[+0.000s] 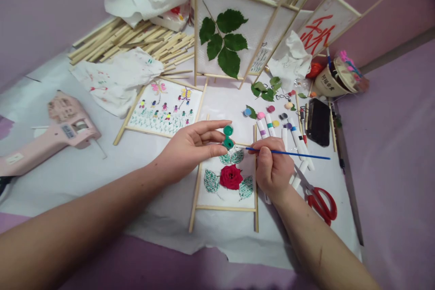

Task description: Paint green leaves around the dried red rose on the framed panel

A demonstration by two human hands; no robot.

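Note:
My left hand [190,147] pinches a small open pot of green paint [228,142], its round lid standing up behind it. In my right hand [273,165] is a thin blue paintbrush [299,154], its tip pointing left at the pot's edge. Below both hands lies a white sheet [210,201] in a wooden stick frame [222,209]. It carries a red rose [231,177] in the middle and green dabbed leaf prints [211,181] around it. My left fingers partly cover the frame's upper left.
A pink glue gun [64,131] lies left, near a second framed picture [159,111]. Wooden sticks [136,41] and a standing leaf panel [222,31] are behind. Markers [299,138], red-handled scissors [322,206], a phone [318,122] and a cup [331,81] are right.

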